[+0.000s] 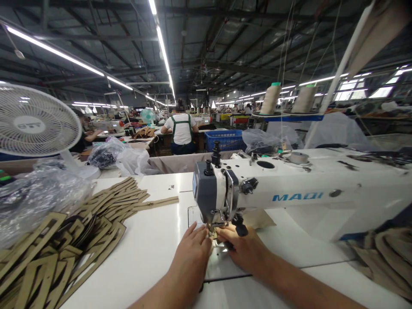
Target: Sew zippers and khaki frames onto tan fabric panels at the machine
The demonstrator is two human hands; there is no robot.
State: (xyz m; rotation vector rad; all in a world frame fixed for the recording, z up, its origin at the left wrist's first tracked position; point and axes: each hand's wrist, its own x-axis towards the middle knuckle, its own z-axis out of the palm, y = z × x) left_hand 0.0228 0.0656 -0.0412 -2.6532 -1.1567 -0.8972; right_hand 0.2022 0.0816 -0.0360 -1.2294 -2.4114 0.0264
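Just behind the right hand (244, 249) and beneath the arm of a white sewing machine (299, 186), a piece of tan fabric (264, 219), flat on the white desk (154, 244), its near end hidden by that hand. Close in front of it, both hands at the presser foot (212, 233), one to each side. On the left hand (193, 249), fingers stretched forward, flat and slightly spread, with tips just beside the foot. On the right, fingers reaching in toward the needle area, partly behind a dark machine part; impossible to tell whether pinching anything. Along the machine's side, blue letters reading MAQI. To the left on the desk, a heaped pile of khaki fabric strips (106, 240), many in long loops, with one strip pointing toward the machine. Beyond the pile, crumpled clear plastic (45, 193) and a white fan (30, 124). At far right, more folded tan cloth (386, 257). Above the machine, two thread cones (271, 101). Farther back, a blue basket (224, 140) near a seated person (182, 131) in a white top with green straps, back turned.
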